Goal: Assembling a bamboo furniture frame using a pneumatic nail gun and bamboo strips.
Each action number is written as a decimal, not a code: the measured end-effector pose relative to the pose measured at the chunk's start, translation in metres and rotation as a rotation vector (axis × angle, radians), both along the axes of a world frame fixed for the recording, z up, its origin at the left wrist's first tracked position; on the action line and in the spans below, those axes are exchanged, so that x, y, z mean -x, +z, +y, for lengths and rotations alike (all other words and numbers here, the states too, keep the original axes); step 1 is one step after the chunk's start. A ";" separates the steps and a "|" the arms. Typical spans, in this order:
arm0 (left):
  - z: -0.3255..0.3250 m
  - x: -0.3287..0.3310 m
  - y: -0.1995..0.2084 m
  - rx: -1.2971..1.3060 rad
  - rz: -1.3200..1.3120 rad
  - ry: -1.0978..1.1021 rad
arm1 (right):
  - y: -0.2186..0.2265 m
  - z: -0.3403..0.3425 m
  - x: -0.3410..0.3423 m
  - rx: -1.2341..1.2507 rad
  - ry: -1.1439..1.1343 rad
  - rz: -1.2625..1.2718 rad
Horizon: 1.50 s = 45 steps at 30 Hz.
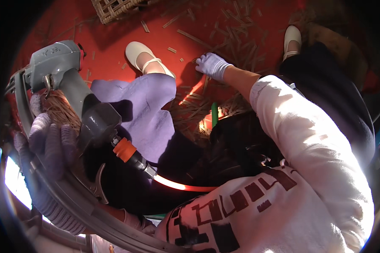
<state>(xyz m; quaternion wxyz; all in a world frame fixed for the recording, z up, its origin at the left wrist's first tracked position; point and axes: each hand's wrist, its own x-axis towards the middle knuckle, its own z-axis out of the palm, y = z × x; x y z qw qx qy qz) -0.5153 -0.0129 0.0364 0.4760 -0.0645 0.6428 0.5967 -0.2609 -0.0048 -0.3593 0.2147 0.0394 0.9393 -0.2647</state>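
While the left hand (50, 141) lies at nine o'clock in a ribbed, pale purple glove, the right hand (213, 66) reaches out between twelve and one o'clock, over the red floor (114, 42). The left hand's fingers point upward beside the long curved rail of a grey air-powered tool (76, 90), and a gloved digit shows on the rail's outer side; I cannot tell whether the hand is clamped on the rail. The right hand's fingers are bent downward near the floor, and I cannot tell whether they pinch anything.

The grey air-powered tool fills the area around ten o'clock, its rounded head uppermost and its handle slanting down toward the centre. Between handle and rail, just above the left fingertips, sits a bunch of thin tan strips (61, 109). An orange coupling (124, 149) at the handle's lower end, between eight and nine o'clock, joins a bright orange-red hose (185, 187) running toward six o'clock.

Purple cloth (145, 111) drapes just left of centre, below a pale shoe (141, 57) at eleven o'clock. Wood slivers (240, 36) litter the floor around one o'clock, and part of a woven basket (114, 10) shows at the upper edge near eleven.
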 end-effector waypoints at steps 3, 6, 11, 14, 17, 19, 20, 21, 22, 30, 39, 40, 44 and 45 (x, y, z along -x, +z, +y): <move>0.003 0.003 0.002 -0.001 -0.004 -0.001 | -0.011 -0.001 -0.005 -0.079 -0.066 0.089; 0.003 0.001 0.001 -0.006 -0.004 -0.002 | 0.004 -0.001 -0.007 -0.112 0.039 0.015; 0.006 -0.010 0.012 -0.062 -0.014 -0.018 | 0.011 0.007 -0.023 -0.052 -0.098 -0.180; -0.004 -0.015 0.021 -0.096 -0.029 -0.031 | 0.029 0.008 -0.024 -0.018 -0.293 -0.281; -0.012 -0.024 0.011 -0.136 -0.040 -0.091 | 0.058 0.027 -0.039 0.049 -0.543 -0.351; -0.006 -0.024 0.013 -0.157 -0.157 -0.034 | 0.088 0.043 -0.037 0.076 -0.591 -0.342; -0.001 -0.028 0.015 -0.115 -0.112 -0.060 | 0.099 0.049 -0.038 0.106 -0.643 -0.358; 0.006 -0.020 0.012 -0.158 -0.194 -0.087 | 0.109 0.060 -0.044 0.125 -0.732 -0.342; 0.009 -0.018 0.006 -0.195 -0.278 -0.109 | 0.118 0.066 -0.050 0.117 -0.767 -0.335; 0.023 -0.028 -0.003 -0.100 -0.152 -0.229 | 0.209 0.061 -0.063 0.188 -0.892 -0.002; -0.003 -0.134 0.007 -0.288 0.165 -0.417 | 0.364 0.013 -0.078 0.254 -0.872 0.346; -0.010 -0.146 0.021 -0.237 0.230 -0.502 | 0.375 0.007 -0.082 0.260 -0.879 0.365; -0.030 -0.182 0.067 -0.188 0.318 -0.661 | 0.404 -0.013 -0.103 0.301 -0.960 0.498; -0.034 -0.192 0.080 -0.191 0.306 -0.688 | 0.412 -0.017 -0.110 0.267 -0.984 0.538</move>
